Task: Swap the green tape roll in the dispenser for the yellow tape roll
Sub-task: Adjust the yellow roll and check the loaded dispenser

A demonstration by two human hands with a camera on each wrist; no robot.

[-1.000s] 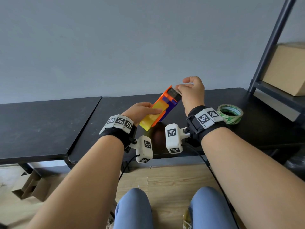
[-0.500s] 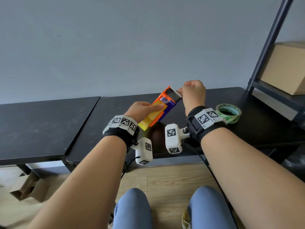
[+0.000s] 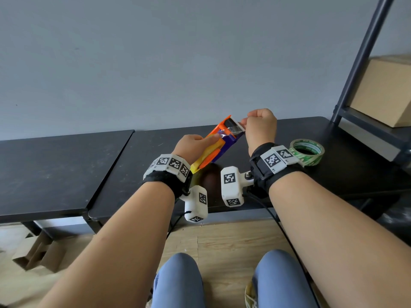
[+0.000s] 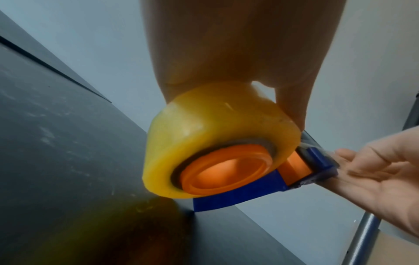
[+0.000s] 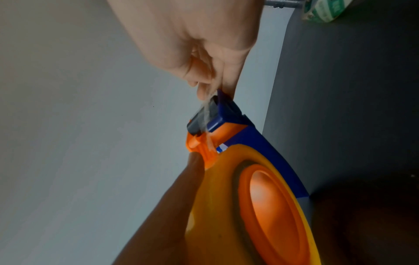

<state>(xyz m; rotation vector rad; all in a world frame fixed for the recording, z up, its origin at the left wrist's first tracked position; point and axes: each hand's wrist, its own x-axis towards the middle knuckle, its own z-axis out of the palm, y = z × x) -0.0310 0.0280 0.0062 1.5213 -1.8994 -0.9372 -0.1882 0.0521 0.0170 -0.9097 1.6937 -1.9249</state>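
Hands meet over the near edge of a matt black tabletop, both busy with an orange-and-blue plastic tape dispenser held tilted in the air, its cutter end raised toward the wall. On the dispenser's orange hub sits the translucent yellow tape roll, fully seated as far as the left wrist view shows. The left hand wraps round that roll from above, fingers curled over its outer face and one fingertip lying along the orange side plate. The right hand is closed into a loose fist at the cutter end, thumb and forefinger pinching a clear strip of tape drawn across the serrated blade; the right wrist view is blurred there, so the strip appears, rather than is plainly seen, to run back to the roll. To the right, well apart from both hands, the green printed tape roll lies flat on the tabletop near a dark metal shelf post.
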